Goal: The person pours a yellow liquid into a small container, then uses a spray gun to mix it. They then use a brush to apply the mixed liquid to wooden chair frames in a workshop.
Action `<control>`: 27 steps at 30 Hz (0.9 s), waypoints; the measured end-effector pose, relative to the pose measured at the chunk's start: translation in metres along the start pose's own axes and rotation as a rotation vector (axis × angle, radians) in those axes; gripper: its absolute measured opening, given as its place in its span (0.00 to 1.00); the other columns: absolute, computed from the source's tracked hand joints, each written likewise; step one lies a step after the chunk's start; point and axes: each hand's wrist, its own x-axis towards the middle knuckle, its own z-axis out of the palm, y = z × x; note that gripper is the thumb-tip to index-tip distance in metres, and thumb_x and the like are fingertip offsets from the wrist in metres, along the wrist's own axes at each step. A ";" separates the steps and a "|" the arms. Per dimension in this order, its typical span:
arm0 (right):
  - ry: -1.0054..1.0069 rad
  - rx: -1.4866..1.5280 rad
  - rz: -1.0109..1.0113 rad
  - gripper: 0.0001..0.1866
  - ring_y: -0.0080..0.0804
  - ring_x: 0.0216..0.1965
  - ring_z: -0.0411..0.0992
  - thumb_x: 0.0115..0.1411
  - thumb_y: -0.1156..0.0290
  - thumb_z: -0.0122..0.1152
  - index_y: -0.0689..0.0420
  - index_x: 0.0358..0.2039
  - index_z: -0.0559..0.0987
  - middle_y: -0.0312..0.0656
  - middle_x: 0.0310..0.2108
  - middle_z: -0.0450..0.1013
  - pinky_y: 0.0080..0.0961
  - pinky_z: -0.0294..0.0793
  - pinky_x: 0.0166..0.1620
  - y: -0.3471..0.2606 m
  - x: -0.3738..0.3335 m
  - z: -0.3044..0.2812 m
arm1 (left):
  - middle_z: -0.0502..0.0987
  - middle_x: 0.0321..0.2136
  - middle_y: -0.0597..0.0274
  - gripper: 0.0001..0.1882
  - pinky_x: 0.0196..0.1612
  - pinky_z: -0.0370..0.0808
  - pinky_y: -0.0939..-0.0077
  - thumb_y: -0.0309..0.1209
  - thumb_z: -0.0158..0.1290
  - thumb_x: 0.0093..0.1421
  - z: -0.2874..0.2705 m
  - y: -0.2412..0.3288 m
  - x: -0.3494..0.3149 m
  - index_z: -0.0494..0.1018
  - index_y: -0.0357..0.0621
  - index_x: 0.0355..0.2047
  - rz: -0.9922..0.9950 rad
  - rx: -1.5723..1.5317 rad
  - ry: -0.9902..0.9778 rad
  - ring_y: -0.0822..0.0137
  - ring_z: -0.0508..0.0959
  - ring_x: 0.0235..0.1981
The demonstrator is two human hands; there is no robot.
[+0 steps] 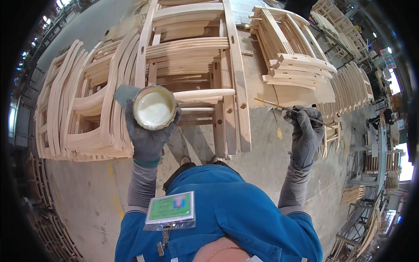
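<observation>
My left hand (pixel 150 139), in a grey glove, is wrapped round a small round pot (pixel 136 114) of creamy white liquid (pixel 155 108). A flat grey-green piece (pixel 125 93) sticks out beside the pot at that hand; whether the fingers grip it is hidden. On the right, my right hand (pixel 304 133), also gloved in grey, pinches a thin stick like a slim brush (pixel 273 104), its yellowish end pointing left. Directly ahead stands a stack of pale wooden chair frames (pixel 190 43), close to the pot, with rails and drilled holes showing.
More curved wooden frames (pixel 102 102) lean together at the left. Another stack of wooden parts (pixel 297 61) lies on a sheet of cardboard (pixel 288 94) at the right. Beyond it stand rows of frames (pixel 349 87) and a metal rack (pixel 382 153). Concrete floor (pixel 87 192) surrounds me.
</observation>
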 end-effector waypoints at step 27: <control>-0.449 -0.301 -0.056 0.10 0.27 0.37 0.75 0.55 0.83 0.58 0.64 0.37 0.69 0.50 0.37 0.75 0.21 0.77 0.39 0.014 -0.056 0.101 | 0.69 0.49 0.48 0.29 0.52 0.73 0.59 0.48 0.40 0.64 -0.013 -0.042 0.020 0.58 0.37 0.55 0.139 0.146 -0.067 0.57 0.71 0.51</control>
